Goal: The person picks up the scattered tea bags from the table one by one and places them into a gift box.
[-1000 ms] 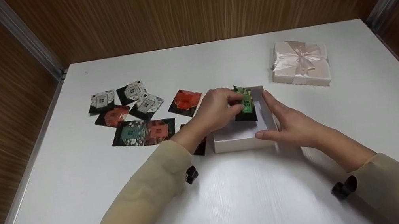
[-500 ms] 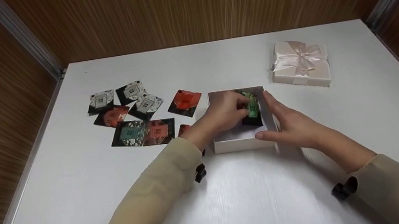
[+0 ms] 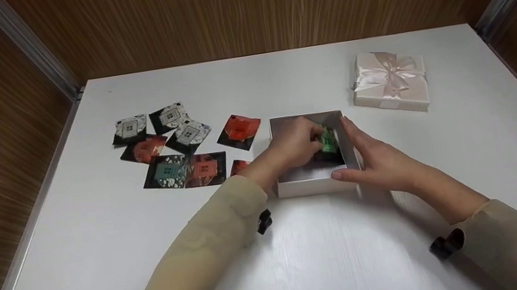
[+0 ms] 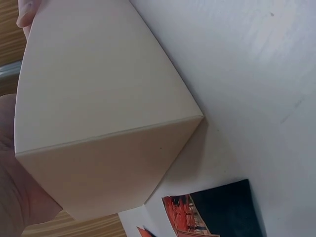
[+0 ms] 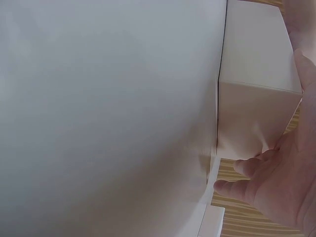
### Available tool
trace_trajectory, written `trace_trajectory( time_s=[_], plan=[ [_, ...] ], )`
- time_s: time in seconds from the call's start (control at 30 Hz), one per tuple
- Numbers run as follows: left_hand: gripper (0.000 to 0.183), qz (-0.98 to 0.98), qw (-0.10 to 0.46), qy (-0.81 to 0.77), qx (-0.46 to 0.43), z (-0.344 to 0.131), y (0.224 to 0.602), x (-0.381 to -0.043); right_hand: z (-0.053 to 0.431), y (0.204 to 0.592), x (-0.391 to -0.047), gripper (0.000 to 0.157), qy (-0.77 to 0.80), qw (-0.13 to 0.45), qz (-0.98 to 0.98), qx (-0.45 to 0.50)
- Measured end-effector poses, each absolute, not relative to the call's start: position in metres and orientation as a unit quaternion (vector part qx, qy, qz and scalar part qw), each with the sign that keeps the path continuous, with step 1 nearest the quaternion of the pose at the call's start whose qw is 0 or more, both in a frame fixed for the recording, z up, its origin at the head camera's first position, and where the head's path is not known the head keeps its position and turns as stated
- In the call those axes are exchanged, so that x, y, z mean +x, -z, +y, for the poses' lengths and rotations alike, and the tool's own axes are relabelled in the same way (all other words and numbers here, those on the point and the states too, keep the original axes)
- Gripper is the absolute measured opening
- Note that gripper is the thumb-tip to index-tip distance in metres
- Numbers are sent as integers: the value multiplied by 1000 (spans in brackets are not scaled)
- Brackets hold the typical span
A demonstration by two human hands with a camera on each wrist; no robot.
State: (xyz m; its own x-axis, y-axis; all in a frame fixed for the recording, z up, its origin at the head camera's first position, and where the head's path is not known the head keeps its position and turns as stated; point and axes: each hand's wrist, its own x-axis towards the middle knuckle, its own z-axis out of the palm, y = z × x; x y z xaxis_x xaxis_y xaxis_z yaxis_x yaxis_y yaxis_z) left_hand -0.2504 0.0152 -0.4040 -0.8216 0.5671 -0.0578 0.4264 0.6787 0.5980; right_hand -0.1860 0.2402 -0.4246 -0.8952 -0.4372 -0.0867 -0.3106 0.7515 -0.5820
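Pinching the green sachet [image 3: 329,143] at its edge between finger and thumb, my left hand [image 3: 295,141] has it down inside the box [image 3: 314,187], close to the 3 o'clock side. My right hand [image 3: 380,162] braces the box there, fingers straight, thumb at the near rim towards 5 o'clock. I'd guide the edge along that side, press the sachet flat and let go gently so it doesn't buckle. The loose sachets [image 3: 239,132], from 9 to 10 o'clock, carry framed labels [image 3: 205,169] with small dark marks; the print is too small to read, so I can't name a brand.
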Motion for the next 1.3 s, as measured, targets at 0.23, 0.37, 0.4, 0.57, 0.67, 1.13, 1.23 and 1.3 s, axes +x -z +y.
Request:
trace_trajectory(
  time_s=[0.23, 0.37, 0.4, 0.57, 0.67, 1.13, 1.23, 1.3],
  plan=[
    [10, 921, 113, -260, 269, 17, 405, -250, 240, 425, -186, 116, 291, 113, 929, -201],
    [8, 924, 116, -250, 266, 17, 404, -248, 239, 425, -186, 115, 291, 112, 928, -203],
    [8, 925, 118, -245, 266, 18, 404, -248, 239, 425, -185, 115, 291, 112, 928, -203],
    [12, 934, 122, -199, 272, 17, 400, -245, 239, 425, -185, 115, 294, 113, 927, -201],
    [22, 940, 120, -172, 271, 16, 396, -244, 239, 426, -186, 116, 293, 114, 928, -198],
    [42, 911, 107, -290, 273, -15, 363, -234, 239, 426, -186, 117, 287, 119, 932, -185],
    [46, 892, 101, -347, 271, -34, 355, -232, 238, 425, -186, 118, 281, 123, 935, -180],
    [45, 880, 83, -382, 270, -49, 350, -231, 238, 424, -186, 119, 280, 125, 935, -177]
  ],
)
